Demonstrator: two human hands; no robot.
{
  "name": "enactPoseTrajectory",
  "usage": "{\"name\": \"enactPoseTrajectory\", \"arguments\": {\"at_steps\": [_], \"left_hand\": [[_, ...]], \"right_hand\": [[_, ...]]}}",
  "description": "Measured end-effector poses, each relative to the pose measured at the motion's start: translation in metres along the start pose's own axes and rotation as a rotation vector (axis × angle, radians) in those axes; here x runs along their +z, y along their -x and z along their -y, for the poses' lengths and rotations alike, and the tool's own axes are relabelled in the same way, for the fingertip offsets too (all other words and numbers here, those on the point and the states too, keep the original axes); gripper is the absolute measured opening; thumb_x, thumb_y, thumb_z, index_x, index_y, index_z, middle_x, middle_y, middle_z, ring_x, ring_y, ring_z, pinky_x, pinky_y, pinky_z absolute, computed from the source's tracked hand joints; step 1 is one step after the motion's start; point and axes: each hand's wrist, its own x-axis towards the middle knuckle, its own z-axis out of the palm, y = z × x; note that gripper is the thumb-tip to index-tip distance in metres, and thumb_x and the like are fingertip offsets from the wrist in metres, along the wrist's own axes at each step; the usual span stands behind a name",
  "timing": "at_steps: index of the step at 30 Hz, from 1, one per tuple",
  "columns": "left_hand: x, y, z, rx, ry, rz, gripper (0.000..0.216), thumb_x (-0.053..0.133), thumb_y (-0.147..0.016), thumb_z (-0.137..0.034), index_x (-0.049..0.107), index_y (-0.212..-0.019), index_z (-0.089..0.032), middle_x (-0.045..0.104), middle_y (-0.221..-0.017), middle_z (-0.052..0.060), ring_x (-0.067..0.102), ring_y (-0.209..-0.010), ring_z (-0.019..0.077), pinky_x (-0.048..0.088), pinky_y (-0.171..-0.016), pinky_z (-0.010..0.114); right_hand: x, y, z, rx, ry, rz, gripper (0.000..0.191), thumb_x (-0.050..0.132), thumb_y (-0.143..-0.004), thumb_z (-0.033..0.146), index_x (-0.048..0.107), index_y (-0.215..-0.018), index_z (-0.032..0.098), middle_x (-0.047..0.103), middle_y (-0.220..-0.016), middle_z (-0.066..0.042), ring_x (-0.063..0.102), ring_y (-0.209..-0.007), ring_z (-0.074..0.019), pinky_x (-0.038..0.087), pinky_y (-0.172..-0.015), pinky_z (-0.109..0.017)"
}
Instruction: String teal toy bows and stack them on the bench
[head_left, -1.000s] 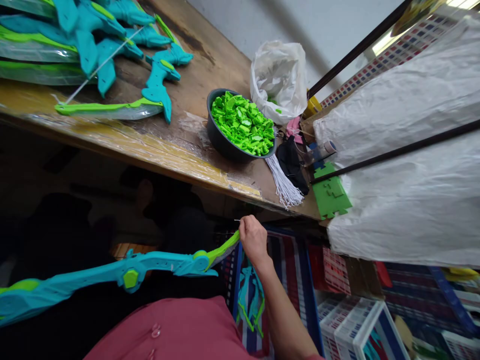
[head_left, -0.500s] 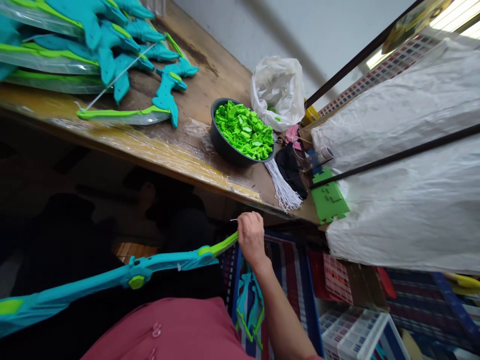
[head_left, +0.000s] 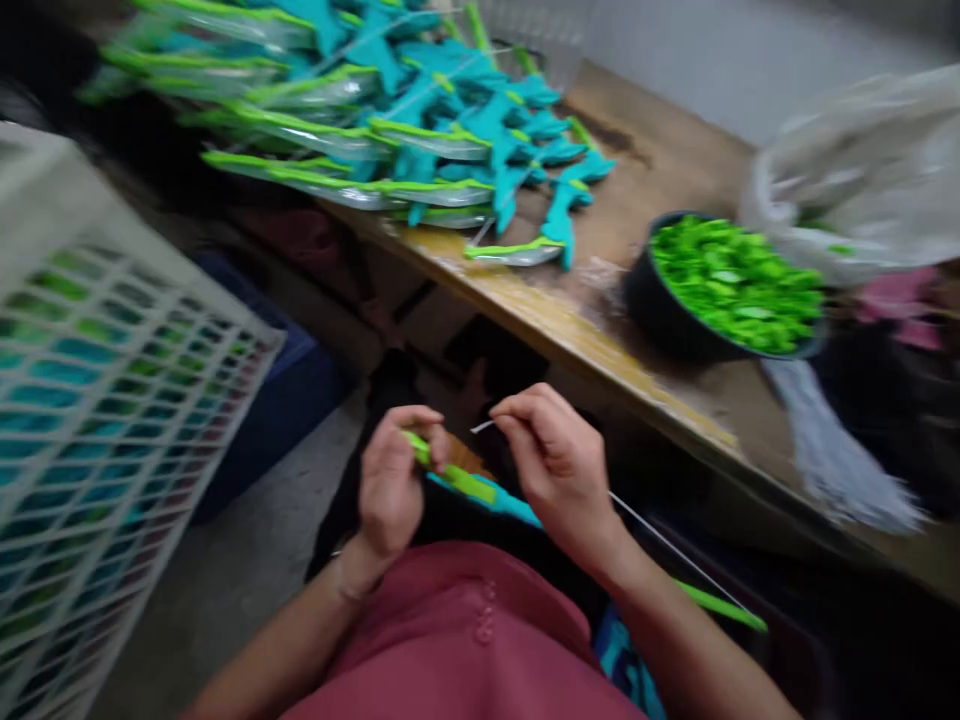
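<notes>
Across my lap lies a turquoise and green toy bow. My left hand is closed around its green tip on the left. Just to the right, my right hand pinches a white string, whose short end pokes out toward the left hand. The string runs behind my right wrist to the bow's other green tip at the lower right. My right hand and forearm hide part of the bow's middle. Motion blurs the view a little.
Many similar bows are piled on the wooden table. A dark bowl of green plastic parts, a white plastic bag and a bundle of white strings are at the right. A white crate stands at my left.
The view has swung left. My left hand has come into view on the bow's left tip. My right hand has left the right tip and now pinches the string near the left one.
</notes>
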Motion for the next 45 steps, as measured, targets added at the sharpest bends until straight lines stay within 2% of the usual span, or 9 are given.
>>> {"name": "enactPoseTrajectory", "arguments": {"at_steps": [4, 8, 13, 22, 32, 45], "left_hand": [[-0.002, 0.013, 0.009, 0.072, 0.084, 0.054, 0.042, 0.054, -0.098, -0.061, 0.061, -0.095, -0.020, 0.059, -0.070, 0.000, 0.053, -0.060, 0.0146, 0.045, -0.057, 0.027], [-0.006, 0.023, 0.004, 0.033, 0.159, 0.112, 0.039, 0.057, -0.096, -0.056, 0.053, -0.082, -0.021, 0.055, -0.068, -0.001, 0.048, -0.059, 0.0141, 0.041, -0.059, 0.027], [-0.010, 0.027, -0.003, -0.033, 0.231, 0.159, 0.040, 0.063, -0.091, -0.052, 0.048, -0.073, -0.020, 0.049, -0.066, -0.001, 0.043, -0.059, 0.0134, 0.038, -0.061, 0.027], [-0.010, 0.028, 0.001, -0.008, 0.241, 0.190, 0.038, 0.060, -0.092, -0.050, 0.048, -0.073, -0.020, 0.045, -0.068, -0.002, 0.038, -0.062, 0.0129, 0.037, -0.062, 0.026], [-0.010, 0.026, 0.004, -0.013, 0.243, 0.189, 0.037, 0.060, -0.093, -0.049, 0.048, -0.074, -0.020, 0.043, -0.069, -0.002, 0.037, -0.065, 0.0132, 0.037, -0.065, 0.026], [-0.008, 0.020, 0.002, -0.041, 0.180, 0.146, 0.040, 0.062, -0.091, -0.049, 0.046, -0.069, -0.020, 0.043, -0.065, -0.001, 0.035, -0.062, 0.0138, 0.036, -0.065, 0.030]], "right_hand": [[0.015, -0.002, 0.022, 0.024, -0.125, 0.066, 0.020, 0.050, -0.105, 0.011, 0.059, -0.092, 0.023, 0.058, -0.083, -0.001, 0.058, -0.071, -0.0137, 0.048, -0.065, -0.026], [0.029, 0.009, 0.036, 0.078, -0.236, 0.072, 0.021, 0.048, -0.106, 0.012, 0.057, -0.090, 0.024, 0.057, -0.082, 0.000, 0.057, -0.069, -0.0134, 0.049, -0.062, -0.027], [0.041, 0.020, 0.037, 0.105, -0.325, 0.120, 0.024, 0.047, -0.107, 0.013, 0.058, -0.088, 0.023, 0.058, -0.083, -0.001, 0.058, -0.072, -0.0138, 0.049, -0.064, -0.028], [0.039, 0.025, 0.036, 0.065, -0.283, 0.176, 0.019, 0.047, -0.108, 0.013, 0.057, -0.093, 0.020, 0.056, -0.086, -0.001, 0.055, -0.073, -0.0131, 0.045, -0.065, -0.026], [0.041, 0.023, 0.034, -0.072, -0.199, 0.140, 0.018, 0.046, -0.104, 0.005, 0.054, -0.096, 0.019, 0.055, -0.084, -0.002, 0.055, -0.072, -0.0133, 0.044, -0.061, -0.023], [0.042, 0.023, 0.035, -0.074, -0.190, 0.170, 0.016, 0.045, -0.105, 0.008, 0.054, -0.098, 0.019, 0.056, -0.085, -0.003, 0.054, -0.072, -0.0148, 0.046, -0.062, -0.025]]}}
